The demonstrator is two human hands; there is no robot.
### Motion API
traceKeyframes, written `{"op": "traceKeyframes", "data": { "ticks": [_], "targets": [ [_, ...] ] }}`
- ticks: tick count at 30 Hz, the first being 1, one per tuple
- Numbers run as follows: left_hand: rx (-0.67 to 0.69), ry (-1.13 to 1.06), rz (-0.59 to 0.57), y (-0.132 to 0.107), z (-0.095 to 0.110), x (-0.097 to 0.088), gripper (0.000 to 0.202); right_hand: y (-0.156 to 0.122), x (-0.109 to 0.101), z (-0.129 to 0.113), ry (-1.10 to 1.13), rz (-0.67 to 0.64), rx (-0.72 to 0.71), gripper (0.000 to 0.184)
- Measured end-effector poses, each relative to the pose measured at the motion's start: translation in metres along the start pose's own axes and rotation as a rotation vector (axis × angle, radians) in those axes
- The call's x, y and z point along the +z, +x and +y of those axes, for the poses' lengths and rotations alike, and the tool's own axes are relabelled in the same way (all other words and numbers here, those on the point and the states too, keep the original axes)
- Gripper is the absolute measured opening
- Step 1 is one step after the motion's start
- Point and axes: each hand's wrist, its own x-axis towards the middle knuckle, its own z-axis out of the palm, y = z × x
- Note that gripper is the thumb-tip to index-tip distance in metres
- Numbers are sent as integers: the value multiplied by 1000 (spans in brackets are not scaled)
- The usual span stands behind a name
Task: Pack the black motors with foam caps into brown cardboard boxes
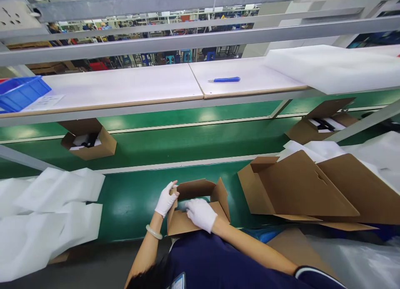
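A small brown cardboard box point(194, 189) stands before me on the green conveyor belt point(134, 205), its top flaps up and spread. My left hand point(166, 200), in a white glove, is closed around the upper left side of this box, thumb and fingertips on the cardboard. My right hand point(201, 214), also gloved in white, lies over the front flap, with its fingers bent over the flap's edge toward the opening. The fingertips are partly hidden, and what lies inside the box cannot be made out.
White foam sheets point(53, 197) are heaped at left. Larger open cartons point(300, 184) stand at right. Behind, a second belt carries an open box point(93, 141) at left and another box point(312, 124) at right. A blue pen point(224, 79) and blue bin point(23, 93) lie on the shelf.
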Motion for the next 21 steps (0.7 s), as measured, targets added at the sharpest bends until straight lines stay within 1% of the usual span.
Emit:
{"op": "traceKeyframes", "data": {
  "ticks": [1, 2, 3, 4, 5, 6, 7, 8, 10, 11, 12, 14, 16, 18, 21],
  "targets": [
    [-10, 118, 12, 1, 1, 4, 81, -8, -2, 14, 36, 147, -4, 30],
    [-26, 225, 35, 2, 2, 8, 81, -15, -6, 30, 88, 338, 9, 36],
    [-41, 311, 59, 4, 3, 11, 82, -22, -9, 48, 143, 543, 45, 41],
    [-51, 373, 80, 6, 4, 14, 84, -27, -13, 66, 197, 712, 116, 46],
    [-54, 410, 93, 8, 5, 16, 85, -31, -16, 82, 263, 806, 208, 50],
    [-50, 427, 97, 10, 6, 18, 84, -32, -19, 96, 342, 820, 296, 54],
    [-42, 432, 94, 11, 6, 19, 82, -32, -20, 105, 433, 764, 368, 57],
    [-32, 430, 89, 13, 6, 20, 78, -30, -19, 110, 525, 656, 414, 60],
    [-14, 421, 74, 14, 6, 20, 71, -22, -12, 108, 632, 424, 446, 65],
    [-7, 421, 68, 15, 5, 19, 69, -18, -7, 102, 616, 356, 454, 70],
    [-1, 431, 67, 15, 5, 19, 68, -14, -2, 95, 556, 327, 467, 77],
    [27, 481, 65, 14, 2, 16, 67, -8, 8, 81, 394, 327, 493, 94],
    [106, 544, 31, 10, -2, 10, 60, -6, 13, 76, 330, 325, 493, 100],
    [237, 600, -68, 2, -6, 0, 50, -9, 12, 82, 427, 261, 477, 97],
    [412, 706, -284, -12, -10, -19, 41, -12, 1, 101, 606, 154, 419, 81]
  ]
}}
